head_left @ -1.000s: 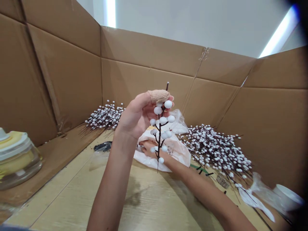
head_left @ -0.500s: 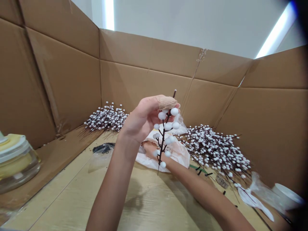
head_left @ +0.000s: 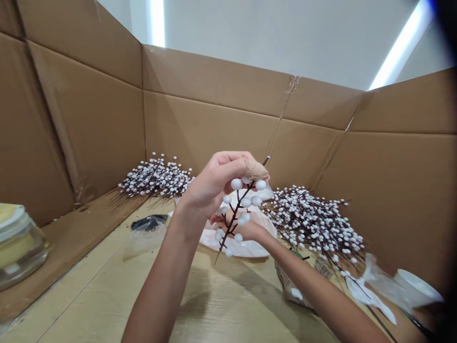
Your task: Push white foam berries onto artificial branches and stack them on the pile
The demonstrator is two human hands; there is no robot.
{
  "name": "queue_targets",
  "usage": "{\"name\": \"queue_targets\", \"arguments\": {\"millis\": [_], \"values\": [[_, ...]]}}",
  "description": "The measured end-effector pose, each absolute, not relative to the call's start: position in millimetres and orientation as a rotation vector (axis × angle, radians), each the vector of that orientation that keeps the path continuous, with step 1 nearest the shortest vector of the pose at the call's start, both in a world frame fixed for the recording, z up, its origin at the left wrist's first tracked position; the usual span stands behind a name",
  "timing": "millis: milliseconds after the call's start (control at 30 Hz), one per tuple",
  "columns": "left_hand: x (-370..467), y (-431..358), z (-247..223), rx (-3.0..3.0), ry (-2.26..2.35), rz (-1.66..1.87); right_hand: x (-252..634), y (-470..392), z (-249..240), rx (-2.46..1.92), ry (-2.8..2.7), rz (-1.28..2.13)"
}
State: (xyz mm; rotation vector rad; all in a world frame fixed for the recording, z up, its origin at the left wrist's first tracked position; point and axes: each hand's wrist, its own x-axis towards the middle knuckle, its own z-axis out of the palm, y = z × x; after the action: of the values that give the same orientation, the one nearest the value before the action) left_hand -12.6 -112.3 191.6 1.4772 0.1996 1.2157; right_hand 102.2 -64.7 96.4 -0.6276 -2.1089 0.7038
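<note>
- Lower and more slanted than half a second earlier, the berry sprig (head_left: 233,218) has swung its thin lower tip toward the left, and the left hand (head_left: 214,186) has come down with it.
- That left hand pinches the sprig near its thick upper end, between a thumb with a tan wrap (head_left: 255,170) and the fingers behind, above the counter (head_left: 128,286).
- Behind the sprig, the right hand (head_left: 248,229) is over the white plastic bag (head_left: 252,249); its fingers are partly hidden, so I cannot tell whether they grasp anything.
- As for progress, this sprig looks well filled: white balls sit on short side stems along most of its length, with the lowest tip bare. How much is left on it cannot be judged.
- Many similar sprigs lie in a left pile (head_left: 153,178) and a larger right pile (head_left: 314,219), both near the cardboard wall (head_left: 214,124).
- Beside the right forearm sits a brown object (head_left: 285,281), perhaps woven, though the arm covers part of it.
- A clear bag (head_left: 143,236) with dark pieces rests nearer the left pile.
</note>
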Motion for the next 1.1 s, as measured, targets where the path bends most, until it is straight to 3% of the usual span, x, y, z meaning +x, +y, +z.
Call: {"name": "queue_targets", "arguments": {"millis": [167, 433, 1100], "values": [[-10, -111, 191, 1.51, 0.251, 1.159, 144, -71, 127, -0.584, -2.028, 0.831], [0, -117, 191, 1.569, 0.325, 1.143, 179, -113, 167, -0.318, -1.243, 0.777], [29, -122, 185, 1.853, 0.577, 1.258, 206, -129, 174, -0.294, -1.498, 1.028]]}}
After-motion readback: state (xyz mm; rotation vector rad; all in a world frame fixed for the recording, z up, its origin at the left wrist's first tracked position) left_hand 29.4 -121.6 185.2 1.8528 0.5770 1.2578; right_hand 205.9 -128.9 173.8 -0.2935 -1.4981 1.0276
